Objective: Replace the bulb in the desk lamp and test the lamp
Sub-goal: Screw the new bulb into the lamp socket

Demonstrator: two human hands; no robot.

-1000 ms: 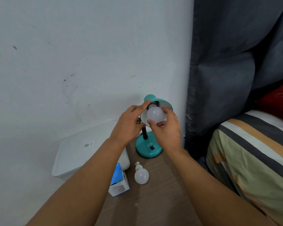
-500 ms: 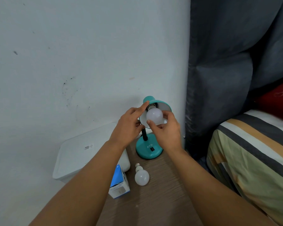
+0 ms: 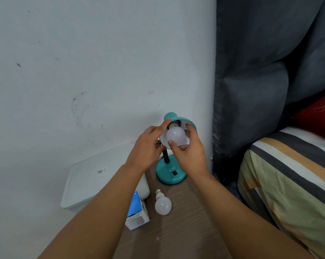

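Note:
A teal desk lamp [image 3: 170,172] stands at the back of the wooden table [image 3: 176,230], its shade tilted toward me. A white bulb [image 3: 175,136] sits at the socket inside the shade. My right hand [image 3: 187,152] grips this bulb with thumb and fingers around it. My left hand [image 3: 148,146] holds the left edge of the shade, index finger stretched up along it. A second white bulb [image 3: 163,204] lies loose on the table in front of the lamp base. A blue and white bulb box [image 3: 137,212] lies left of it.
A white plastic container [image 3: 94,182] with a lid sits at the left against the white wall. A bed with a striped cover [image 3: 288,184] is at the right, dark grey curtain [image 3: 260,71] behind it.
My right hand's fingers have shifted around the bulb in the shade, thumb now lower on it. The left hand stays on the shade. The view has dropped slightly.

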